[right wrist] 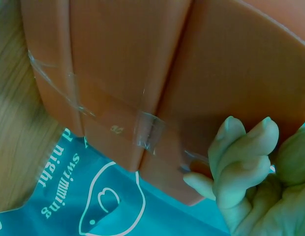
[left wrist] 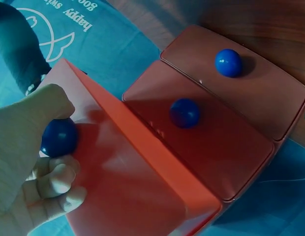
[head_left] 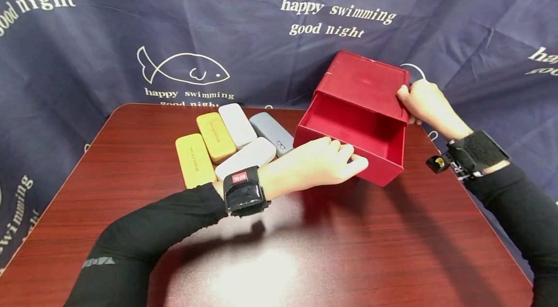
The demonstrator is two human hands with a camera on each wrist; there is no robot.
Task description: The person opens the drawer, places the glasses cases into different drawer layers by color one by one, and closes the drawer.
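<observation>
Right now the red drawer box point(head_left: 355, 118) is lying between both hands — left hand point(head_left: 311, 164) pinching its front knob point(left wrist: 59, 137), right hand point(head_left: 425, 102) gripping the far corner.

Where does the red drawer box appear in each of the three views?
Head: red drawer box right of centre, tilted, a hand at each end.
Left wrist: fills the centre, blue knobs showing.
Right wrist: fills the upper frame, taped.
Shared landmark: dark printed cloth.
</observation>
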